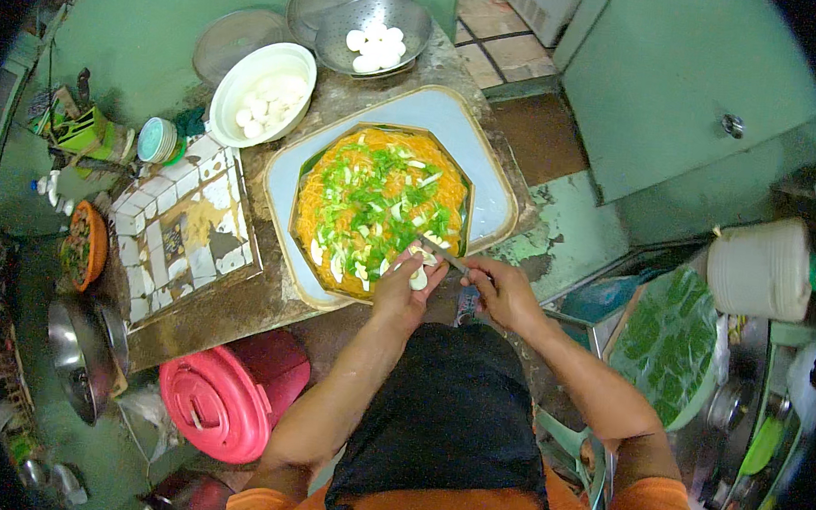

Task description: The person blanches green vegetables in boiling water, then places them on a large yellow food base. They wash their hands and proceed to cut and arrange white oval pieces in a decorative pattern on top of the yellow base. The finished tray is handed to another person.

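Observation:
My left hand (399, 291) is closed around a peeled boiled egg (419, 279), held over the near edge of a platter of noodles. A knife (445, 253) is gripped in my right hand (506, 295), its blade angled across to the egg and the left fingers. Orange-yellow noodles (321, 187) fill the many-sided platter, topped with chopped green leaves (369, 215) and white egg slices. The platter rests on a pale blue tray (495, 202) with a tan rim.
Behind the tray stand a white bowl (225, 93) of peeled eggs and a metal colander (337, 40) holding more. A tiled counter section (161, 247) lies left. Below it is a red lidded bin (220, 403). At right are a green door (681, 104) and a white bucket (762, 267).

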### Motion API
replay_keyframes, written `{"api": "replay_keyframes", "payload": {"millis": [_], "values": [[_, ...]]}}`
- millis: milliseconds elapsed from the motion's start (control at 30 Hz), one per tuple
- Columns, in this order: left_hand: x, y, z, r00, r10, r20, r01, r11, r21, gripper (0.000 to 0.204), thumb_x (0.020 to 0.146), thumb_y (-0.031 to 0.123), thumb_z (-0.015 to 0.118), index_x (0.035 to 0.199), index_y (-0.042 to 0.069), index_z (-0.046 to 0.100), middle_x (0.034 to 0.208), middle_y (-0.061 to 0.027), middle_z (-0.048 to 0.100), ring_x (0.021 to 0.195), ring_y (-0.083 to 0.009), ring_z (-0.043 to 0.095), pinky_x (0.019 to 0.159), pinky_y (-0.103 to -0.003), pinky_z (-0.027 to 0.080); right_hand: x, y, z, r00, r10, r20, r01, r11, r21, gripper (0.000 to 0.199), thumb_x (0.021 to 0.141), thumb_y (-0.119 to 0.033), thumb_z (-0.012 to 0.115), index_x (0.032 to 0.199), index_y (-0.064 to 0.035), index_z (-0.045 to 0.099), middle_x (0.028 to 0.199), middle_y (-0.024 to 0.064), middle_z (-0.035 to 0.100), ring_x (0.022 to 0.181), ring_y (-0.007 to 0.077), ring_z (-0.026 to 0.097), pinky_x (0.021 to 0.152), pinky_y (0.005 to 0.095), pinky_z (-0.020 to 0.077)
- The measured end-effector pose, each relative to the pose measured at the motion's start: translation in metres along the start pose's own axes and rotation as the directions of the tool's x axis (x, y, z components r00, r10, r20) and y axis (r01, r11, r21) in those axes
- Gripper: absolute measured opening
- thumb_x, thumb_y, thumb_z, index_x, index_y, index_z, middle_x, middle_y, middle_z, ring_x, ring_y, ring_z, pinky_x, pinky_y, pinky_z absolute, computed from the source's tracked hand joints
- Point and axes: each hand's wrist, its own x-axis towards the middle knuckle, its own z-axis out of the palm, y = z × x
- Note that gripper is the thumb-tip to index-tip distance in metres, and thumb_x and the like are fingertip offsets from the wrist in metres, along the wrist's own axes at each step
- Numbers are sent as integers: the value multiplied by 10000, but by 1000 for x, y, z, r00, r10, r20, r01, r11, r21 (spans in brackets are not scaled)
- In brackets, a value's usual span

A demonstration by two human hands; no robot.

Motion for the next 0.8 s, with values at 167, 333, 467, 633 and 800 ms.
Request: {"api": "replay_keyframes", "payload": {"millis": [167,333,467,633,800], "values": [[-5,-15,15,986,150,-71,-148,988,32,230,931,75,498,1143,-13,509,1140,-152,582,1041,-267,604,943,-399,515,14,7,-20,918,220,330,-352,836,422,266,957,-164,523,1198,-61,571,913,54,670,630,104,580,565,245,460],[-7,-25,33,977,208,46,-207,978,-19,211,938,63,480,1116,-43,519,1089,-157,610,1033,-267,614,901,-377,542,10,21,-45,958,-202,206,183,977,105,254,915,-129,578,1159,-62,597,971,90,639,815,166,597,713,313,487],[11,-29,48,987,137,-80,-148,976,-158,215,926,36,486,1123,-45,515,1099,-160,604,1004,-274,625,878,-384,560,49,35,-68,927,-317,201,339,937,-84,235,909,-171,572,1108,-60,625,1022,142,659,945,292,635,856,401,490],[19,-33,54,957,168,-237,-214,960,-184,259,935,30,476,1189,-22,488,1161,-152,575,987,-255,622,909,-406,539,85,21,-75,911,92,403,-117,992,38,249,930,-192,537,1126,-59,617,934,126,677,841,239,660,785,384,518],[11,-32,59,960,228,-165,-255,952,-171,288,946,51,475,1221,-35,477,1148,-154,581,1053,-277,609,907,-402,541,69,14,-92,875,-53,481,21,997,71,289,924,-208,550,1171,-62,589,930,110,670,804,204,655,757,378,523]]}}
